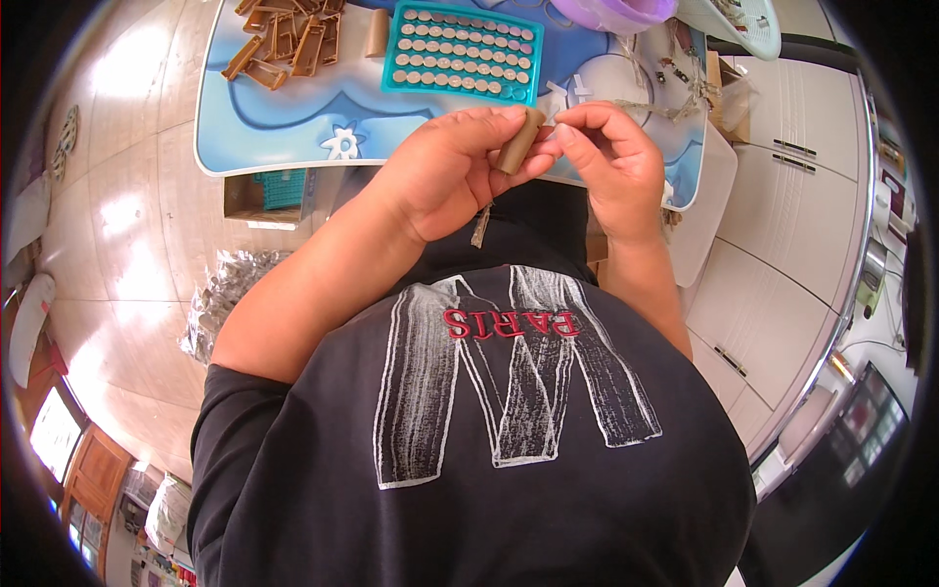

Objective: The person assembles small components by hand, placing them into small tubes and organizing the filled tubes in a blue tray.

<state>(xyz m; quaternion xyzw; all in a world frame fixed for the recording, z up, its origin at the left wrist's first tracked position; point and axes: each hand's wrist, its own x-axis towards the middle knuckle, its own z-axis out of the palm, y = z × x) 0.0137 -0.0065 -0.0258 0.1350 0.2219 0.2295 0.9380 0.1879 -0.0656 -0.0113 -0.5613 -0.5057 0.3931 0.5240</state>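
Holds a slender gold-brown cylindrical tube [520, 142] in the left hand [445, 164], grip clamped on its wall between thumb and fingers, slanted near the front edge of a blue-and-white patterned desk [264, 127]. Has the right hand [623, 161] just beside it, thumb and forefinger close together — cannot tell whether clamped on anything small. Looks light, stiff and smooth, so probably slips a little; best taken around the middle, leaving both ends clear. Beyond, shows a turquoise rectangular plastic tray [452, 93] with rows of round silvery discs [455, 46] — and, farther left, a pile of gold-brown trough-shaped pieces [305, 44].
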